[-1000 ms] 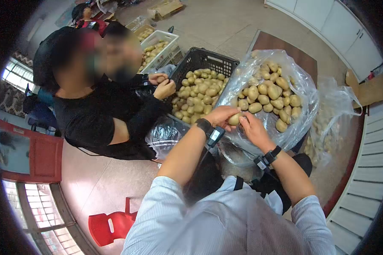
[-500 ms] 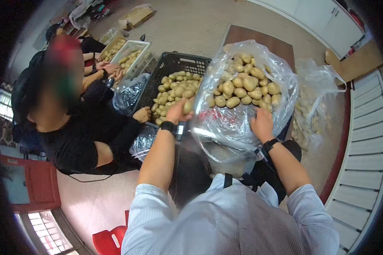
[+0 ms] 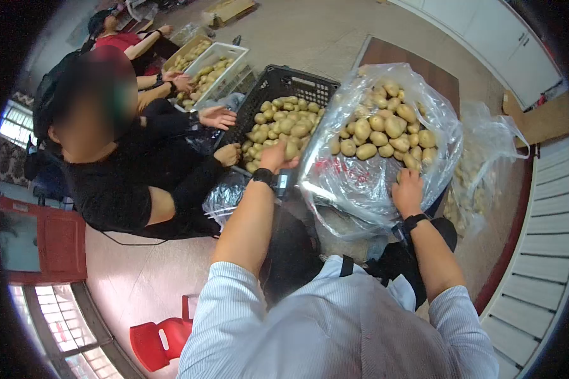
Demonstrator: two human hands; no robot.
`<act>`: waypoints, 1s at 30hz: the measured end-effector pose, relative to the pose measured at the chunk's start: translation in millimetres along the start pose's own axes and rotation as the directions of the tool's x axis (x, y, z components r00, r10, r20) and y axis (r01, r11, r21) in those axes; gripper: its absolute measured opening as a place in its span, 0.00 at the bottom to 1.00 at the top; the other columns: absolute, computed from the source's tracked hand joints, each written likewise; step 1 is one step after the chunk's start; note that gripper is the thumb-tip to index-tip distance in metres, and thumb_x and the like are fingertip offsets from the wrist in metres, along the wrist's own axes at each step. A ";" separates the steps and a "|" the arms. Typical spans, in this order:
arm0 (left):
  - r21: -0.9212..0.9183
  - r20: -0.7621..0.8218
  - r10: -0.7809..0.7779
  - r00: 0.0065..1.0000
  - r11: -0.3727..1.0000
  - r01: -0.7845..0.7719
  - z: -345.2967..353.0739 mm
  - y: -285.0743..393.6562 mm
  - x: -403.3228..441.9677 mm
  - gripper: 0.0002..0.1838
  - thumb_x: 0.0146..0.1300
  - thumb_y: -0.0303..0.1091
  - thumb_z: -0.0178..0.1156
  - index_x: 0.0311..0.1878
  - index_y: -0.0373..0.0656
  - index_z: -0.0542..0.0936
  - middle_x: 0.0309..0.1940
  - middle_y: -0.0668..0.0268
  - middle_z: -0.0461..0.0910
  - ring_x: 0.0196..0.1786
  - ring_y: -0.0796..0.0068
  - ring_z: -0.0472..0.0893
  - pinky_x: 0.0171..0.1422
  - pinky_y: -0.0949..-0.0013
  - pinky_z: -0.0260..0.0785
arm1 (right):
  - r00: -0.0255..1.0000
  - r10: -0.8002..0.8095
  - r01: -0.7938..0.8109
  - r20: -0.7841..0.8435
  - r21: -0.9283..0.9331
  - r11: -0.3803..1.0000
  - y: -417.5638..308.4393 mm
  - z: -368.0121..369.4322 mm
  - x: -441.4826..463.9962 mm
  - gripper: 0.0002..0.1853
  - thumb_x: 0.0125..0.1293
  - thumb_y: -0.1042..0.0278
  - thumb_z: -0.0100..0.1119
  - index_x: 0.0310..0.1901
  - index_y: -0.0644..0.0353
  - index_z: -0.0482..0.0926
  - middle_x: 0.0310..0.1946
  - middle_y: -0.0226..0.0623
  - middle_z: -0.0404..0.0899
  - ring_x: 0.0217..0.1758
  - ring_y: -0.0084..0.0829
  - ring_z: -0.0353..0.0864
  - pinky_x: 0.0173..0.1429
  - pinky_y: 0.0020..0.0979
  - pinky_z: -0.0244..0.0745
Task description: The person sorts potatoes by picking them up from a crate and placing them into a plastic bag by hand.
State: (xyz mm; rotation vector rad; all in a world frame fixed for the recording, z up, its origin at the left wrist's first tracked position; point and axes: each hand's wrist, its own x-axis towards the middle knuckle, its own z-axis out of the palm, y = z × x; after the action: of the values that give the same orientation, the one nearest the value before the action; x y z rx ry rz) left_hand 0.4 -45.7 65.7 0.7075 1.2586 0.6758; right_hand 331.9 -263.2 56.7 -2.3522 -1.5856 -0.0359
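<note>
At the crate rim (image 3: 302,73), left hand (image 3: 275,159) pinches a potato (image 3: 291,149); right hand (image 3: 408,191), grip unclear, borders bare plastic (image 3: 358,182).

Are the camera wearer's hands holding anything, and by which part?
The left hand holds a potato by its near side, at the black crate. Whether the right hand grips one cannot be told.

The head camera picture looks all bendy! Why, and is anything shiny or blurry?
In the head view, probably a very wide lens bends the white cabinets and leaves dark corners; the window glows nearly white, the clear plastic bag has shiny glare, and the co-worker's head is smudged.
</note>
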 end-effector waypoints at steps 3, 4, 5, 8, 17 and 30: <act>0.020 0.024 0.003 1.000 1.000 -0.003 -13.2 -8.8 16.5 0.20 0.72 0.43 0.46 0.54 0.33 0.67 0.42 0.50 0.76 0.34 0.57 0.83 0.31 0.61 0.81 | 0.999 0.033 -0.032 0.036 -0.021 0.999 -0.1 1.8 1.2 0.21 0.51 0.71 0.63 0.48 0.61 0.73 0.50 0.47 0.69 0.51 0.54 0.70 0.53 0.47 0.72; 0.069 -0.002 0.036 0.999 0.997 -0.036 -23.2 -22.0 38.2 0.21 0.71 0.41 0.48 0.53 0.29 0.69 0.45 0.51 0.76 0.35 0.59 0.83 0.32 0.62 0.82 | 0.999 0.030 -0.030 0.034 -0.018 0.999 -0.5 1.4 1.8 0.21 0.51 0.71 0.63 0.48 0.61 0.73 0.50 0.47 0.69 0.51 0.54 0.70 0.53 0.47 0.72; 0.073 -0.004 0.035 0.999 0.997 -0.035 -25.9 -23.8 42.2 0.22 0.70 0.41 0.49 0.53 0.27 0.71 0.47 0.51 0.76 0.37 0.59 0.83 0.32 0.62 0.82 | 0.999 0.022 -0.021 0.023 -0.025 0.999 -0.3 1.3 1.7 0.21 0.51 0.71 0.63 0.49 0.61 0.73 0.50 0.47 0.69 0.51 0.54 0.70 0.53 0.47 0.72; 0.061 -0.027 0.041 0.999 0.997 -0.039 -27.1 -24.7 44.1 0.23 0.68 0.42 0.51 0.52 0.26 0.73 0.48 0.51 0.76 0.41 0.60 0.82 0.33 0.61 0.82 | 1.000 0.008 -0.008 -0.003 -0.037 0.999 1.1 1.9 0.5 0.22 0.51 0.70 0.64 0.50 0.61 0.72 0.50 0.48 0.69 0.51 0.53 0.71 0.54 0.46 0.71; 0.342 -0.040 0.148 0.988 0.931 -0.126 -57.3 -54.9 96.9 0.21 0.70 0.41 0.48 0.50 0.28 0.73 0.49 0.52 0.76 0.45 0.60 0.81 0.36 0.59 0.82 | 0.998 0.061 -0.061 0.007 0.010 0.998 -1.1 0.1 -2.4 0.24 0.51 0.69 0.64 0.51 0.61 0.71 0.49 0.46 0.68 0.52 0.52 0.71 0.55 0.44 0.72; 0.978 0.086 0.386 0.918 0.143 -0.152 -36.1 -11.4 30.6 0.19 0.67 0.41 0.43 0.46 0.39 0.79 0.47 0.48 0.80 0.48 0.51 0.81 0.49 0.57 0.73 | 0.993 0.103 -0.103 0.053 0.007 0.995 -3.7 2.6 -4.4 0.21 0.51 0.70 0.65 0.46 0.61 0.71 0.47 0.47 0.68 0.48 0.54 0.72 0.52 0.46 0.72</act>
State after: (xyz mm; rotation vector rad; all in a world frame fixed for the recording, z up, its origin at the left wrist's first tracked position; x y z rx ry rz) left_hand -28.9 -25.1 32.7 2.0805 1.7248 0.0740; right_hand 326.5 -265.2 54.2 -2.4428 -1.4820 0.0569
